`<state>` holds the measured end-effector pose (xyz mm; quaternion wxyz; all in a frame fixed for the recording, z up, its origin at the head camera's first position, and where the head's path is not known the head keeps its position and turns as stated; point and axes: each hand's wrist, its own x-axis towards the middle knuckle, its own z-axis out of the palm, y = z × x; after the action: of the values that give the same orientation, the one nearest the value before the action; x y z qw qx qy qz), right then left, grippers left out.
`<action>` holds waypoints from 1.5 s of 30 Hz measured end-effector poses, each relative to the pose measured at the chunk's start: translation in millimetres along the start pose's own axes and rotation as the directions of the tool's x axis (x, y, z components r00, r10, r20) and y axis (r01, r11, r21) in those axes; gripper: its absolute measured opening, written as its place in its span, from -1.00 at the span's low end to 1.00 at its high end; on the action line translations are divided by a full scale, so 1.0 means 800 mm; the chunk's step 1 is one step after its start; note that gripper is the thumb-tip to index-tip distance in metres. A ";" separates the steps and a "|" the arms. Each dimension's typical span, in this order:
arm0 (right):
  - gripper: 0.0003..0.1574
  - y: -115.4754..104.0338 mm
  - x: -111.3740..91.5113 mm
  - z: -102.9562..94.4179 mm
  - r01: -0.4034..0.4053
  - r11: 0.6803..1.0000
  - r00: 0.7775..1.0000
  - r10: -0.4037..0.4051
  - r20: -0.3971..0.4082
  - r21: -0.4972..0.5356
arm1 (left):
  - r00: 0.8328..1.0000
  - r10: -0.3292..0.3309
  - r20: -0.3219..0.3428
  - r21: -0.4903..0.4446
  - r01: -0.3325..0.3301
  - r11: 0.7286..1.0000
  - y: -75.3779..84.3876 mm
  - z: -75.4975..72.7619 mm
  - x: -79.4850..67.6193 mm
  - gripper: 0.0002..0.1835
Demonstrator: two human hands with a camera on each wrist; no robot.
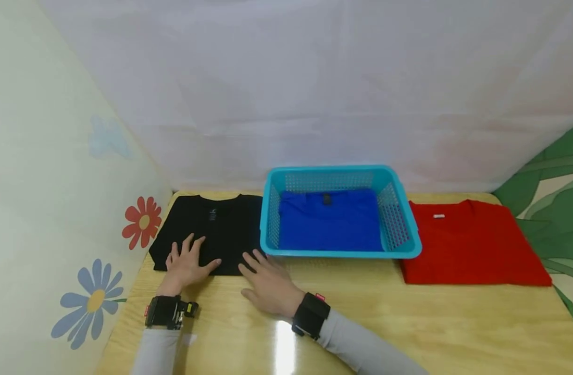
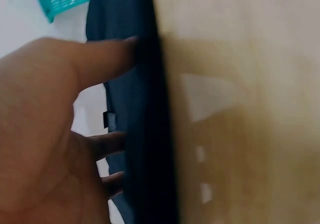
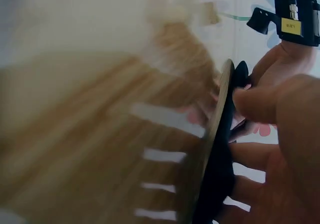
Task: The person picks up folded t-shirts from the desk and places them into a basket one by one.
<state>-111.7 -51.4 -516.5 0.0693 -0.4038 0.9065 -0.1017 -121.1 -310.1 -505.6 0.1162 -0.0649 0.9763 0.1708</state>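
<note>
A folded black T-shirt [image 1: 230, 224] lies flat on the table at the left, its neckline toward the back. My left hand [image 1: 185, 268] rests on its front left part with fingers spread. In the left wrist view, the thumb [image 2: 102, 58] reaches the cloth near its front edge. My right hand [image 1: 270, 281] is at the shirt's front right corner, fingers extended beside the basket. The right wrist view shows its fingers [image 3: 252, 156] along the dark cloth's edge. A folded blue T-shirt [image 1: 331, 224] lies inside the turquoise basket [image 1: 340, 254], which stands just right of the black one.
To the basket's right lies a folded red T-shirt [image 1: 474, 247] on the wooden table [image 1: 361, 307]. A white sheet [image 1: 314, 94] hangs behind the table. On the left stands a wall [image 1: 42, 156] with painted flowers.
</note>
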 end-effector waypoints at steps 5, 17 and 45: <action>-0.24 -0.004 0.000 -0.006 -0.048 0.999 0.999 0.048 0.023 -0.027 | 0.999 0.001 0.051 0.021 -0.002 1.000 0.012 -0.010 0.003 -0.05; -0.30 -0.013 -0.039 0.008 -0.092 0.995 0.994 0.093 0.053 -0.034 | 0.992 0.002 0.128 -0.017 0.000 1.000 0.033 0.019 -0.007 -0.04; -0.27 -0.042 -0.067 -0.003 0.076 0.993 0.997 -0.073 0.041 -0.094 | 0.986 -0.098 0.132 -0.017 0.101 0.995 0.014 0.005 -0.082 0.08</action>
<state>-52.3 -33.1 -503.5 0.0630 -0.4421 0.8932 -0.0532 -59.1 -292.6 -489.6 0.1876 -0.1035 0.9601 0.1800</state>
